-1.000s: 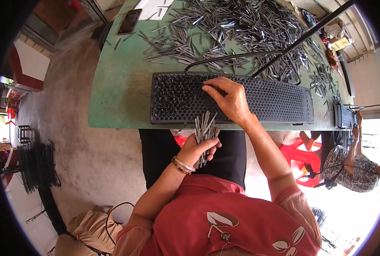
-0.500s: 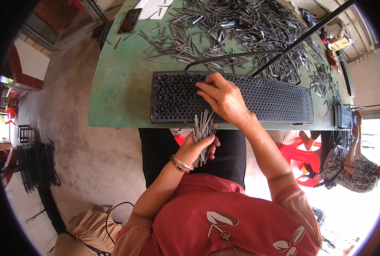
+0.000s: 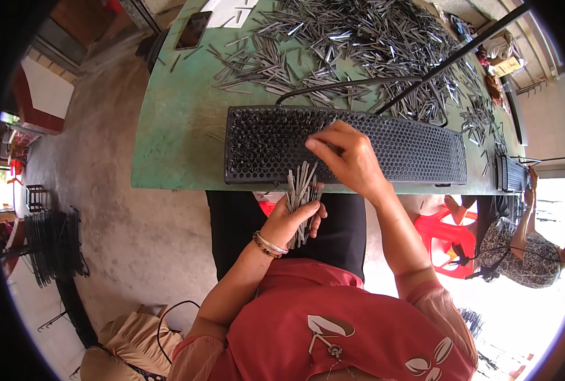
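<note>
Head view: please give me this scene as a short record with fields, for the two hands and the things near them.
left hand: holds a bundle of thin metal pins, below the table edge
right hand: fingertips pinched over the black perforated tray
tray state: left part filled with pins, right part shows open holes
table: green top, tray at its near edge
loose pins: big scattered pile behind the tray
other: dark rod lying across the pile; red stool on the floor
</note>
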A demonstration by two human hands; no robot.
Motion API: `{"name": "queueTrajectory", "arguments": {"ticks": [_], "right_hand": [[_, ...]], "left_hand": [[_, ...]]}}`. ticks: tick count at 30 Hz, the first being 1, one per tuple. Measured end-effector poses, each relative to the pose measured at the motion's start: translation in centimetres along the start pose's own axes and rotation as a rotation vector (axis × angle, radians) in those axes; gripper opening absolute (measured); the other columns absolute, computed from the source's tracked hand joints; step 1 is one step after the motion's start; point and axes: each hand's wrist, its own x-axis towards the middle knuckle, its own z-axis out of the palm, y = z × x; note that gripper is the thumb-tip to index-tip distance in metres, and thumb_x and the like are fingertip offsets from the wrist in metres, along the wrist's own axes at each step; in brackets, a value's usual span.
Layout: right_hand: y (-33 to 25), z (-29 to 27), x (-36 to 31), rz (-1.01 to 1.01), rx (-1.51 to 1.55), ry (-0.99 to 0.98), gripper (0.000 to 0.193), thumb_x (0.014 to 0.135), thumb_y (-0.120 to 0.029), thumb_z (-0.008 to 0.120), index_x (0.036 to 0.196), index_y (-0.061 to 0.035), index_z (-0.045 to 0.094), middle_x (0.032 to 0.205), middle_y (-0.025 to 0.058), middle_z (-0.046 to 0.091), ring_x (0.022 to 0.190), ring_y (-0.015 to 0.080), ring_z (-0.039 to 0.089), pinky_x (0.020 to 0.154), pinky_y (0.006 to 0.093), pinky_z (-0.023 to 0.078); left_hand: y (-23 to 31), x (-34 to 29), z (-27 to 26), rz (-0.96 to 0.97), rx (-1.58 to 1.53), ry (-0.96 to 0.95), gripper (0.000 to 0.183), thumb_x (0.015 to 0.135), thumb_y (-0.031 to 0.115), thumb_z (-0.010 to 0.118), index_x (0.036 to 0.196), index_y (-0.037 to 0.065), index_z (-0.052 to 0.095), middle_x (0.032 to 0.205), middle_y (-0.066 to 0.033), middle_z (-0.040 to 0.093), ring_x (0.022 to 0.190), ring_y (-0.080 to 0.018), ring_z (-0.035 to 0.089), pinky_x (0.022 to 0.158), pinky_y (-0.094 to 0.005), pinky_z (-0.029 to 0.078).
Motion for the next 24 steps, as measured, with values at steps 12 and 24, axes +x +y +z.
{"name": "queueTrajectory", "arguments": {"ticks": [12,24], "right_hand": [[0.3,-0.7,-2.3,0.53,0.715,-0.206,0.019,0.083,-0.016,0.071,0.087,0.0034,0.07,0.071,0.0032,0.062,0.057,0.0067,0.054,0.05,0.0217,0.042],[1.7,-2.0,-0.9,0.382,0.48,0.106,0.024,0.087,-0.018,0.067,0.096,0.0053,0.066,0.072,0.0031,0.064,0.061,0.0062,0.056,0.054,0.0209,0.045]], "left_hand": [[-0.1,0.1,0.6,-0.015,0.009,-0.056,0.034,0.093,0.017,0.056,0.123,0.005,0.047,0.084,-0.0083,0.061,0.059,-0.0103,0.055,0.046,-0.0241,0.046],[-0.5,0.3,0.3,-0.093,0.009,0.025,0.037,0.092,0.021,0.057,0.126,0.008,0.048,0.081,-0.0079,0.06,0.058,-0.0094,0.054,0.042,-0.0225,0.043]]}}
